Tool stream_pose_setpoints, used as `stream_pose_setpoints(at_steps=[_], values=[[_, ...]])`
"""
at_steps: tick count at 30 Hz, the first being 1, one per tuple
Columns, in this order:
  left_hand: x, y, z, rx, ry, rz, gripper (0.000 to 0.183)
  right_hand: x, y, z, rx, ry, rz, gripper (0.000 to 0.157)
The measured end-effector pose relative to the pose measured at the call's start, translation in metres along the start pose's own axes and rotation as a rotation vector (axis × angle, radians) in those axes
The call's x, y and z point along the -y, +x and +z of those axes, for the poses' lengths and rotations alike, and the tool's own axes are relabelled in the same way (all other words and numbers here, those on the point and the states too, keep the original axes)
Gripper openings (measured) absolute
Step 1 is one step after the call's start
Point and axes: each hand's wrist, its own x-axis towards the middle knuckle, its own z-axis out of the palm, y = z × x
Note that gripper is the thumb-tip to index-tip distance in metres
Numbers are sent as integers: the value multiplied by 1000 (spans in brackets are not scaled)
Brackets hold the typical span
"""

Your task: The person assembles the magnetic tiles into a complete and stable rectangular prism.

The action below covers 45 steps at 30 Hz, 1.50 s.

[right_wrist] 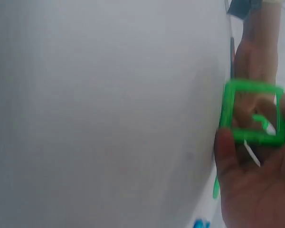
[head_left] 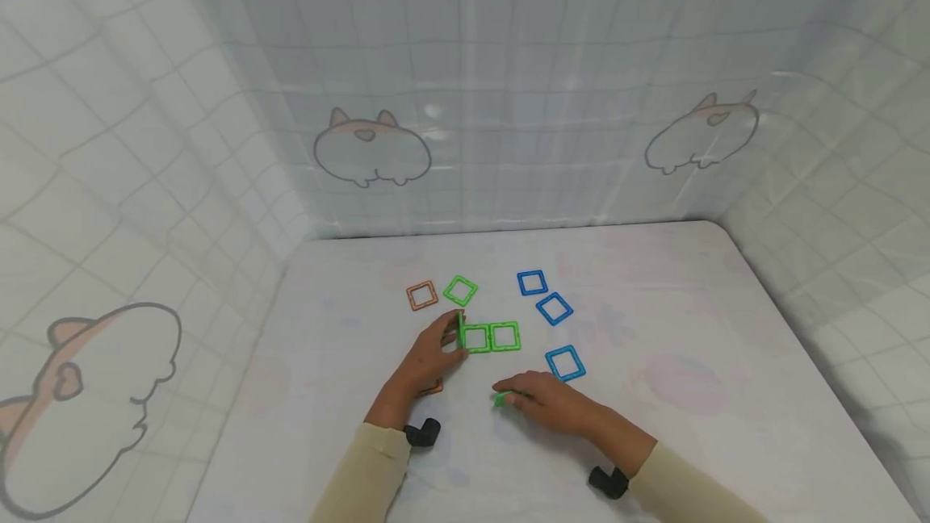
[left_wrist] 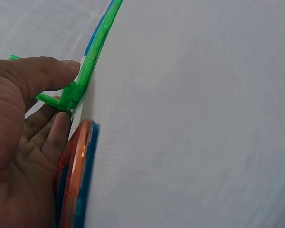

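Centrally, two flat green squares lie edge to edge on table; upright square stands at their left edge, pinched by left hand. Right hand, apart from left, grips another green square; right wrist view shows its frame, head view only sliver. Left wrist view shows orange piece with blue edge; head view, orange corner only. Farther: loose green square, orange square. Rightward: three blue squares.
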Motion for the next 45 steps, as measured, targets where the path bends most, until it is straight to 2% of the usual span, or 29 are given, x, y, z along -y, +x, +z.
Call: stream_pose_setpoints(at_steps=[6, 13, 19, 27, 33, 36, 40, 45], values=[[2, 2, 0, 1, 11, -8, 76, 0, -3, -3, 62, 4, -22, 37], [2, 2, 0, -2, 6, 3, 76, -2, -1, -5, 164, 143, -2, 43], [0, 0, 1, 4, 9, -11, 76, -4, -2, -4, 211, 161, 2, 44], [0, 0, 0, 0, 5, 2, 75, -4, -2, -3, 103, 91, -10, 38], [1, 2, 0, -1, 10, -2, 76, -2, -4, -14, 16, -82, -2, 43], [2, 2, 0, -5, 3, 5, 76, 0, -5, -17, 5, -133, -16, 45], [2, 2, 1, -7, 8, 0, 76, -3, -6, -16, -32, -75, -40, 39], [2, 2, 1, -5, 25, 1, 76, -13, -8, -12, -88, 115, 1, 30]])
